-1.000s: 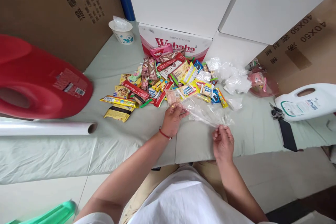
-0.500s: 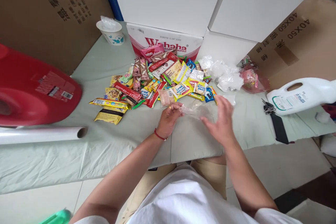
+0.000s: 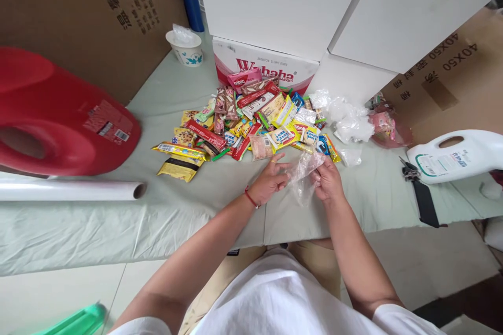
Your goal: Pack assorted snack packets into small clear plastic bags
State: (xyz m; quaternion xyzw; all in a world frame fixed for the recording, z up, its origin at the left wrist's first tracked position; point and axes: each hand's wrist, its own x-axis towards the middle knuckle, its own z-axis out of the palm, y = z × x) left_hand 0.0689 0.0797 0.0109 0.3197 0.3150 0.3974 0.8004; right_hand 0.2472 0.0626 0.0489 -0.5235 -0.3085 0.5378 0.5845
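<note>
A clear plastic bag [image 3: 302,183] hangs crumpled between my hands, above the front of the cloth. My right hand [image 3: 329,179] pinches its upper right part between thumb and fingers. On the other side, my left hand [image 3: 269,182] has its fingers apart beside the bag's left edge; whether a fingertip touches the film is hard to tell. Just beyond my hands lies a heap of wrapped snacks [image 3: 255,115]. A small pinkish packet [image 3: 261,147] is at its near edge, close to my left hand.
On the left are a red jug [image 3: 63,115], a film roll [image 3: 74,190] and a paper cup [image 3: 188,55]. Crumpled clear bags [image 3: 348,118], a pink bowl [image 3: 393,131], a white bottle [image 3: 459,154] and keys [image 3: 411,171] lie right. Boxes [image 3: 271,0] stand behind.
My right hand has closed on the clear bag, which it was open beside before. My left hand has loosened its pinch and spread its fingers. The view has shifted slightly left.
</note>
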